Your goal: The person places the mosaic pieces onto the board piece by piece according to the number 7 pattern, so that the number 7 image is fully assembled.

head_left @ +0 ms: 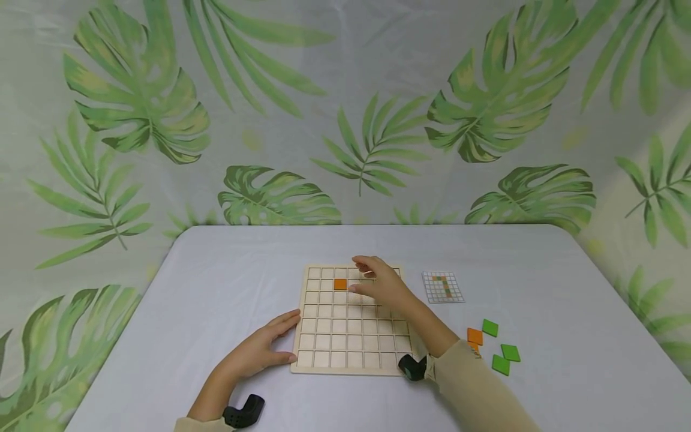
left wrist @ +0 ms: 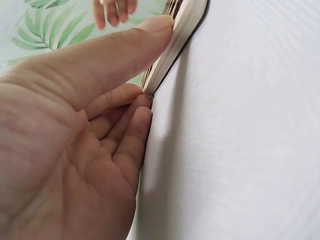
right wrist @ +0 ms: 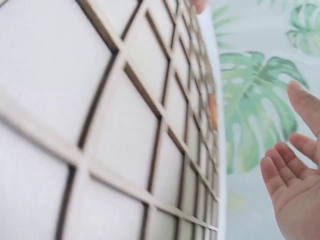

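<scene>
A square wooden grid board [head_left: 345, 334] lies flat on the table. One orange tile [head_left: 340, 284] fills a cell in its second row from the back; the right wrist view catches the same orange tile [right wrist: 213, 111] edge-on. My left hand [head_left: 264, 347] rests against the board's left edge, thumb and fingertips touching its side, as the left wrist view shows up close. Above the back part of the board hovers my right hand [head_left: 382, 284], just right of the tile. Its thumb and fingers are apart, with nothing between them in the right wrist view.
Right of the board lies a small pattern card [head_left: 443, 287] with a coloured grid. Nearer me are an orange tile [head_left: 475, 336], another partly covered by the right sleeve [head_left: 475, 384], and several loose green tiles [head_left: 490, 327]. A leaf-print cloth [head_left: 372, 144] hangs behind the white table [head_left: 243, 264].
</scene>
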`<state>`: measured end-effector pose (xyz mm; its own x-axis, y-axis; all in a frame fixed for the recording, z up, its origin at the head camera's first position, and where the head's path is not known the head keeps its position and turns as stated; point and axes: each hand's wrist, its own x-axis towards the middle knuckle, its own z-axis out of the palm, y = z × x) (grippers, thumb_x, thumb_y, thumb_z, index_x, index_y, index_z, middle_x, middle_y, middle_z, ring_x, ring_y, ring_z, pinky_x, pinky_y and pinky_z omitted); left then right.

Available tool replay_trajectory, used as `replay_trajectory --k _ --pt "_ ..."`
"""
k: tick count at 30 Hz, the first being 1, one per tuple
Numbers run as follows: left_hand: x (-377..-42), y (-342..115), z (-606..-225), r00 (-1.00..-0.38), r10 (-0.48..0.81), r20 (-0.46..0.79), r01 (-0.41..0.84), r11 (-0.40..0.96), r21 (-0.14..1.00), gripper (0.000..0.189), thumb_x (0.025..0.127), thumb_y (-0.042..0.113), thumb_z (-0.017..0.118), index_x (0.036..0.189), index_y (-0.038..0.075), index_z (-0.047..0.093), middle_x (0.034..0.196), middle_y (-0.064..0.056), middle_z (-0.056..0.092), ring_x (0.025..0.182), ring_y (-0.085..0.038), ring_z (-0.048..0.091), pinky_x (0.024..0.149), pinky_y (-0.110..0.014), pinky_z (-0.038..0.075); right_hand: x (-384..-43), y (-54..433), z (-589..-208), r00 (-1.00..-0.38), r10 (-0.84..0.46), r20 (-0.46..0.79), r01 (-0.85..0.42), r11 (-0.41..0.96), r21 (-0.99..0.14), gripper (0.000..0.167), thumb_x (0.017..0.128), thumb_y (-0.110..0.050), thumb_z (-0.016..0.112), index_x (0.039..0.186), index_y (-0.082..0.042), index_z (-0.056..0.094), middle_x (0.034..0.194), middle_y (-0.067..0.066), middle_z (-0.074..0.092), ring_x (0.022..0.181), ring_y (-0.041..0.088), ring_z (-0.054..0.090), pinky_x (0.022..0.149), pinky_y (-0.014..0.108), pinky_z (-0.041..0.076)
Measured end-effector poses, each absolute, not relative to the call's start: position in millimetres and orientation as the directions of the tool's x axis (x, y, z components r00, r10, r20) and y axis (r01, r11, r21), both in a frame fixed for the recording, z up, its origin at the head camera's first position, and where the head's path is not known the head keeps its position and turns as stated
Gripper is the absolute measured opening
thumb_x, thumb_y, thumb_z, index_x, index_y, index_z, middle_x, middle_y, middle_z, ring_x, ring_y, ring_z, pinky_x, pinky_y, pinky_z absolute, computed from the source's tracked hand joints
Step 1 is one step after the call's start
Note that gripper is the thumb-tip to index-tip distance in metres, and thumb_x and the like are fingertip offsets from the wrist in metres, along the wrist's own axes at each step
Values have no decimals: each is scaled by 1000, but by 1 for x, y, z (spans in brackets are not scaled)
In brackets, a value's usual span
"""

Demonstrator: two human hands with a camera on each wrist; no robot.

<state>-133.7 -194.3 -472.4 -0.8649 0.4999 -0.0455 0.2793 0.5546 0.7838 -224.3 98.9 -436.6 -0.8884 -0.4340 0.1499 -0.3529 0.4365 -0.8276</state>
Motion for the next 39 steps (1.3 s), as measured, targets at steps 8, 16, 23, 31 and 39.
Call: replay_trajectory --k 8,16,23,31,39 --pt "-134 -195 -472 -870 490 -51 268 558 785 79 73 28 73 138 5 35 145 -2 25 130 -22 24 102 -45 24 -203 146 -413 -862 -413 293 -465 419 -780 73 76 -27 71 136 -8 36 133 10 41 121 24 38 99 38 32" --pt "-134 -194 -472 -870 489 -60 263 564 782 79 73 29 73 138 5 35 145 -2 25 131 -22 23 102 -44 23 -175 210 -414 -892 -308 331 -450 536 -714 70 77 -18 71 136 -5 35 134 13 40 122 30 36 98 36 30" --pt "-134 -194 -472 -870 488 -68 259 570 780 79 73 29 73 138 5 35 146 -2 24 132 -23 20 102 -45 22 -149 254 -430 -940 -230 254 -342 640 -688 73 77 -23 71 138 -8 33 134 14 39 120 35 37 95 37 33" --pt "-135 -194 -471 -871 488 -64 258 564 785 79 73 29 74 138 5 36 145 -2 25 131 -22 21 103 -45 22 -132 290 -452 -948 -213 238 -318 694 -646 67 78 -20 71 133 -3 38 130 16 43 111 36 42 86 0 24" --pt "-134 -194 -472 -868 494 -51 268 552 790 78 74 28 73 137 3 36 145 -4 26 130 -24 25 102 -45 23 -125 309 -463 -977 -166 134 -214 754 -621 55 79 -23 69 124 0 48 122 20 47 104 37 50 83 16 41"
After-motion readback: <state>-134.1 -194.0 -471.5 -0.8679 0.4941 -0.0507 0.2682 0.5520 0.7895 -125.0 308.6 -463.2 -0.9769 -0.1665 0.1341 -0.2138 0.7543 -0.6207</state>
